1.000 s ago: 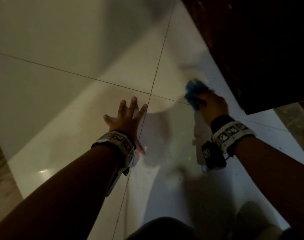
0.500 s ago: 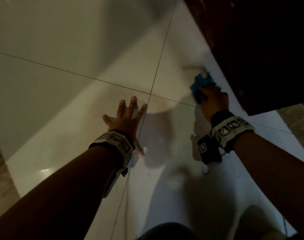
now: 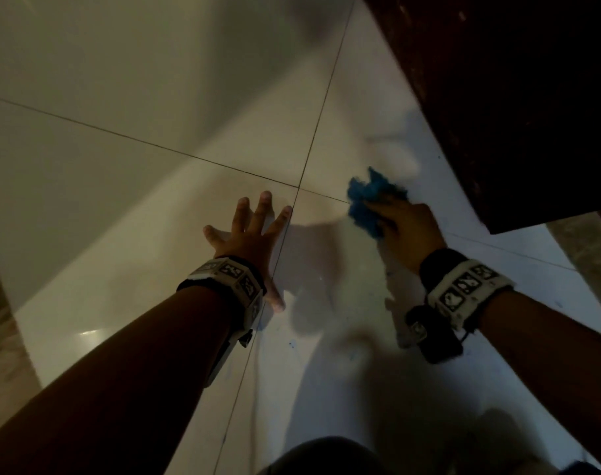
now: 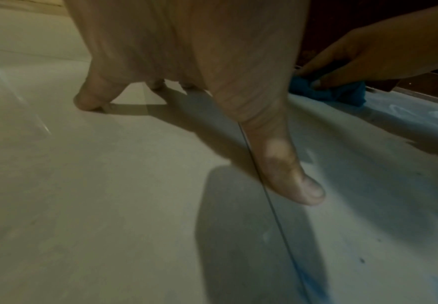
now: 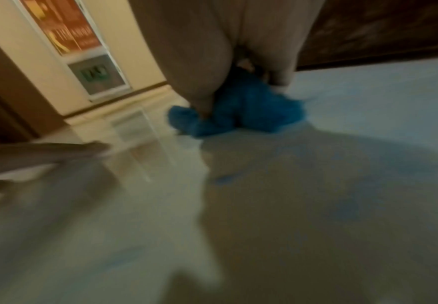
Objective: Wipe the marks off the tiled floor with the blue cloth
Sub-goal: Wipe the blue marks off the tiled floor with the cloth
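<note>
My right hand (image 3: 400,222) grips a bunched blue cloth (image 3: 367,200) and presses it on the pale tiled floor (image 3: 155,207), close to a dark wooden edge. The cloth (image 5: 238,111) bulges out under the fingers in the blurred right wrist view, and the left wrist view shows the cloth (image 4: 327,92) at its upper right. My left hand (image 3: 251,234) lies flat on the floor with fingers spread, beside a tile joint; its thumb (image 4: 290,170) touches the tile. Faint blue marks (image 3: 292,344) dot the floor near me, and a blue mark (image 5: 225,179) sits behind the cloth.
Dark wooden furniture (image 3: 497,97) fills the upper right and overhangs the floor beside the cloth. Grout lines (image 3: 312,149) cross just ahead of the left hand. A wall with a poster (image 5: 67,28) and a skirting shows far off. My knee (image 3: 319,457) is at the bottom.
My right hand has swept the cloth left and slightly nearer, away from the wooden edge, after pushing toward it half a second ago. The left hand has stayed flat on the floor.
</note>
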{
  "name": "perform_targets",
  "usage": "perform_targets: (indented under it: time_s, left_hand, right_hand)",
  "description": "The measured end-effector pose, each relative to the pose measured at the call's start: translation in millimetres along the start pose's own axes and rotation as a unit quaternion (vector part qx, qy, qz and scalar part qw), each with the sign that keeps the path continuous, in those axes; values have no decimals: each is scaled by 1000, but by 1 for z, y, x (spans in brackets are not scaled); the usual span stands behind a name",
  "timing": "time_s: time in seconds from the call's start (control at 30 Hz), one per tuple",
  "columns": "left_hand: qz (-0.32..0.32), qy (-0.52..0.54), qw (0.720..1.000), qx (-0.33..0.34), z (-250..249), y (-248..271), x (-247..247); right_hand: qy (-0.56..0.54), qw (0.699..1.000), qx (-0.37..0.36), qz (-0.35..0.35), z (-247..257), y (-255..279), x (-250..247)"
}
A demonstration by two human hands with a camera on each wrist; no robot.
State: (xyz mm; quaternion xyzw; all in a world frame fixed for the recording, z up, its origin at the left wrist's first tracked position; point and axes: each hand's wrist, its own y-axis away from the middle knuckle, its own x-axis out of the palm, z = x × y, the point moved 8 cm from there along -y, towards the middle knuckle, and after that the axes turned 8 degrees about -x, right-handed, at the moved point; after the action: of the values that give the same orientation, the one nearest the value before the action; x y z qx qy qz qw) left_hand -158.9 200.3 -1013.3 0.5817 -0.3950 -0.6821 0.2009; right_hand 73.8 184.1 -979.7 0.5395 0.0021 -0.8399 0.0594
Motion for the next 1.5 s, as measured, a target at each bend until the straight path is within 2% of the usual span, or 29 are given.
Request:
perform_targets:
  time_s: [0.07, 0.13, 0.2, 0.23, 0.27, 0.33, 0.37, 0.4, 0.47, 0.5, 0.57, 0.6, 0.63, 0.7, 0.73, 0.83, 0.9, 1.03, 1.07, 1.13, 1.2, 1.27, 1.3, 1.43, 1.47, 1.5]
  left_hand:
    - [0, -3, 1000, 1, 0, 1, 0]
    - [0, -6, 1000, 0, -1, 1, 0]
    - [0, -8, 1000, -2, 0, 2, -2]
    - [1, -8, 1000, -3, 0, 2, -2]
    - [3, -9, 1000, -3, 0, 2, -2]
    - [3, -10, 1000, -3, 0, 2, -2]
    - [1, -12, 1000, -2, 0, 2, -2]
    - [-1, -14, 1000, -3, 1, 1, -2]
    - [-4, -15, 1000, -5, 0, 1, -2]
    - [-5, -17, 1000, -5, 0, 1, -2]
    - [-6, -16, 1000, -4, 0, 1, -1]
    - [-4, -14, 1000, -3, 0, 1, -2]
    - [-2, -12, 1000, -3, 0, 1, -2]
    - [-1, -12, 1000, -1, 0, 2, -3]
    - [0, -13, 1000, -2, 0, 2, -3]
    - [0, -10, 1000, -1, 0, 1, -2]
    - [-1, -9, 1000, -2, 0, 2, -3]
    - [0, -18, 1000, -8, 0, 4, -4]
    - [-1, -20, 1000, -9, -1, 4, -5]
    - [0, -22, 1000, -11, -1, 5, -5]
    - [1, -28, 1000, -13, -1, 5, -5]
    - [-1, -30, 999, -12, 0, 4, -5]
    - [-2, -29, 999, -11, 0, 4, -5]
    - [5, -22, 1000, -10, 0, 5, -4]
    - [3, -24, 1000, -10, 0, 4, -4]
    - [2, -25, 1000, -10, 0, 4, -5]
  right_hand:
    - [34, 998, 59, -15, -35, -6, -17]
    - [56, 980, 187, -25, -75, -8, -29]
    - [85, 969, 230, -19, -70, -7, -25]
    - [87, 974, 209, 3, -58, -6, -13]
    - [78, 984, 159, 14, -37, -4, -3]
    - [29, 999, 22, 11, 7, 11, 10]
    - [4, 1000, -11, -1, 15, 16, 8]
    - [26, 1000, -13, -5, 9, 13, 0]
    - [100, 994, 34, 20, -29, -8, -3]
    - [83, 992, 86, 29, -48, -21, -8]
    - [-38, 993, 95, -64, -53, -40, -27]
    - [-90, 981, 138, -101, -61, -40, -28]
    - [-57, 983, 146, -97, -56, -37, -32]
    - [8, 985, 170, -23, -34, -25, -18]
    - [40, 990, 138, 2, -24, -14, -11]
    - [-26, 999, 36, 24, -3, 12, 7]
    - [-22, 999, 31, 15, -16, 10, 1]
    - [18, 976, 217, -8, -63, -6, -17]
    - [31, 974, 224, -8, -58, -8, -17]
    - [4, 988, 157, 5, -23, -2, 0]
    - [-42, 998, 48, 15, 17, 18, 13]
    - [-47, 998, -15, 42, 22, 28, 13]
    - [-53, 998, 7, 39, 8, 26, 6]
    - [9, 975, 223, 16, -70, 24, -17]
    - [28, 972, 233, 18, -67, 26, -16]
    - [29, 976, 214, 18, -54, 27, -12]
